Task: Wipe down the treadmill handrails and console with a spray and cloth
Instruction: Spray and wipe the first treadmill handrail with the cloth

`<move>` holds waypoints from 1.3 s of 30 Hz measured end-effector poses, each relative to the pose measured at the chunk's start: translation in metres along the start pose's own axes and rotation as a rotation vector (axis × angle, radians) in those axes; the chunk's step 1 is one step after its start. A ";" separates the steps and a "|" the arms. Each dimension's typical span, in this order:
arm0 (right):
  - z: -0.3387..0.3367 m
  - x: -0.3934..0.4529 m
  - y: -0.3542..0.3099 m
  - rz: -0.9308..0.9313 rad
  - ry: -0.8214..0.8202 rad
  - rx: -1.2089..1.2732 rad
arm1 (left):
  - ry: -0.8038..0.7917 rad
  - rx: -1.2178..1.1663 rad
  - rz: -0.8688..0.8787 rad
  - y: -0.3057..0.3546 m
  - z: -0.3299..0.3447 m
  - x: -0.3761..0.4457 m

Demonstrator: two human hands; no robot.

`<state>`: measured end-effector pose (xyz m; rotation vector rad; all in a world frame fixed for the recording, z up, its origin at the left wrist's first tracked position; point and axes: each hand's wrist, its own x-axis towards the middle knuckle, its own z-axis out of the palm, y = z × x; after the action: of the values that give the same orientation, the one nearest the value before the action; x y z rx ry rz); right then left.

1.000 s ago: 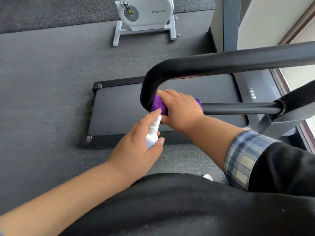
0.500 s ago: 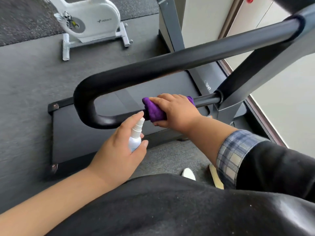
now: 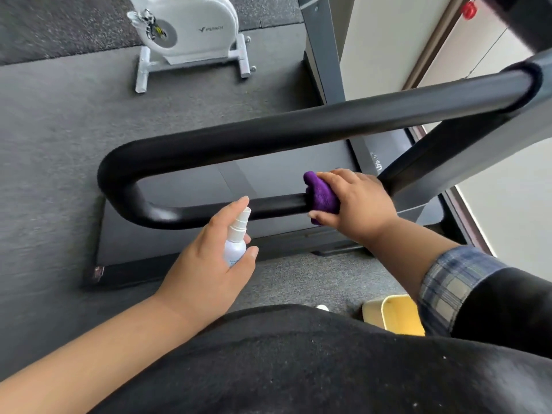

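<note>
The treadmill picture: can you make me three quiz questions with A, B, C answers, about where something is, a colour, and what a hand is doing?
1. Where is the cloth?
A. on the floor
B. wrapped on the lower handrail bar
C. on the exercise bike

2. What colour is the cloth?
A. purple
B. green
C. white

3. What is the left hand doing?
A. hanging empty
B. pressing the floor
C. holding the spray bottle

Answers: 1 B, the right hand grips it around that bar. 2 A, it shows bright purple beside the fingers. 3 C, the fingers curl round the bottle, one fingertip over its nozzle.
</note>
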<state>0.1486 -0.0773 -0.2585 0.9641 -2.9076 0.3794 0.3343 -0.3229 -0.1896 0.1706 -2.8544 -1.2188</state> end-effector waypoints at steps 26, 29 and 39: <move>0.030 0.067 -0.239 -0.225 -0.127 0.163 | 0.043 0.078 0.018 -0.054 -0.084 -0.047; 0.033 0.062 -0.224 -0.242 -0.112 0.065 | -0.002 0.066 0.059 -0.047 -0.073 -0.037; 0.011 0.017 -0.085 -0.071 -0.072 0.142 | -0.110 0.020 0.079 -0.015 -0.027 -0.015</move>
<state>0.1853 -0.1556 -0.2484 1.1195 -2.9331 0.5644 0.3526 -0.3505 -0.1815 -0.0093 -2.9355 -1.2225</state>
